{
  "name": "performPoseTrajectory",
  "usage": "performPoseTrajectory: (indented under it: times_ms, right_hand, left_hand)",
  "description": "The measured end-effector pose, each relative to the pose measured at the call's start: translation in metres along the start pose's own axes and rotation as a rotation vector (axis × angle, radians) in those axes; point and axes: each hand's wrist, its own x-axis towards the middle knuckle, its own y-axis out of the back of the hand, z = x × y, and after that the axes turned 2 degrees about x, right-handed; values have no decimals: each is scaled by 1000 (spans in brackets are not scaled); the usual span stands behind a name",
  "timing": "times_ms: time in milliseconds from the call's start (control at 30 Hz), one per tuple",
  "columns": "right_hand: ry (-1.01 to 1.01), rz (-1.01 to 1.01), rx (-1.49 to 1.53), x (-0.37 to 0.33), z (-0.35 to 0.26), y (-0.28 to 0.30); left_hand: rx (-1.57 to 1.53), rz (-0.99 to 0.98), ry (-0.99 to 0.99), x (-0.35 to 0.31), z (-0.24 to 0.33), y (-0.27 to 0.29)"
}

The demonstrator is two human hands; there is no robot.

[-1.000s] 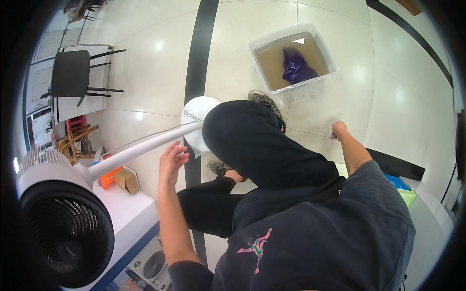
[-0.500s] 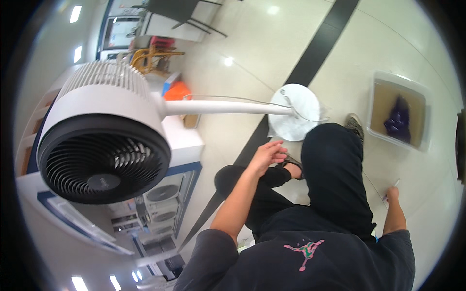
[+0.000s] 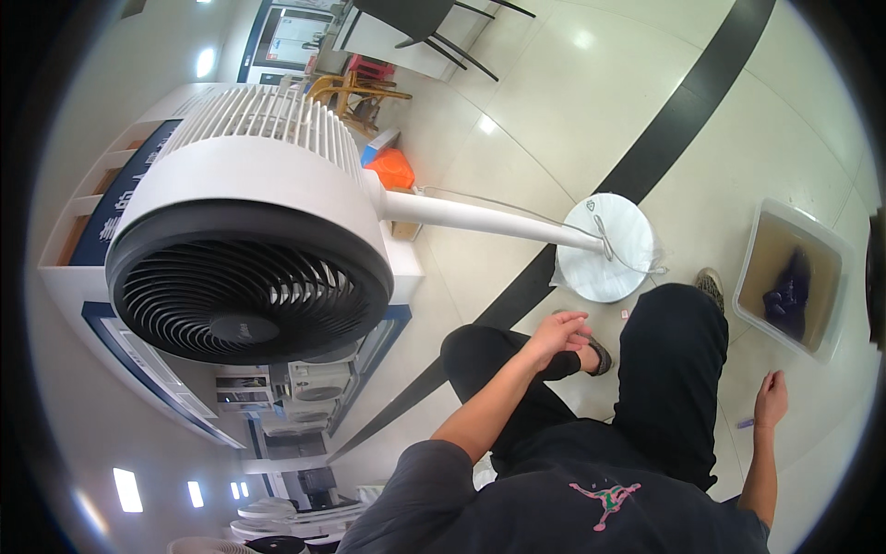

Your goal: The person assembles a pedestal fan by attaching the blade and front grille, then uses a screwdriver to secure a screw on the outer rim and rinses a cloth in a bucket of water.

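My left hand (image 3: 560, 334) hovers above my left knee with loosely bent, slightly parted fingers and nothing visible in them. Low on my right, my right hand (image 3: 772, 399) is closed; whatever it holds is hidden. A short purple stick (image 3: 745, 424) shows beside its wrist, and I cannot tell whether it is held or lies on the floor. A white fan (image 3: 249, 277) with a black grille looms at the left. Its pole (image 3: 480, 214) runs to a round white base (image 3: 591, 272), partly wrapped in clear plastic, with a cord (image 3: 544, 218) and plug over it.
A translucent tub (image 3: 744, 277) of brownish water, with dark purple cloth (image 3: 789, 295) in it, stands right of my knee. A small pinkish piece (image 3: 625, 315) lies by my foot. Farther off are an orange bag (image 3: 391, 169), a wooden chair (image 3: 355, 95) and a black chair (image 3: 415, 17).
My view has shifted, so the fan, base and tub appear lower and farther right. My right hand has turned; the pale thin tip beyond its fingers no longer shows. My left hand stays above the knee.
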Motion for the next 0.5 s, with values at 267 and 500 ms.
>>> performPoseTrajectory:
  times_ms: [267,500]
  right_hand:
    - [-251,140,-34,216,-71,5]
    - [-116,-247,121,305,55,-119]
  left_hand:
    - [254,-86,-610,-16,143,-143]
    - [46,-495,-685,-18,209,-403]
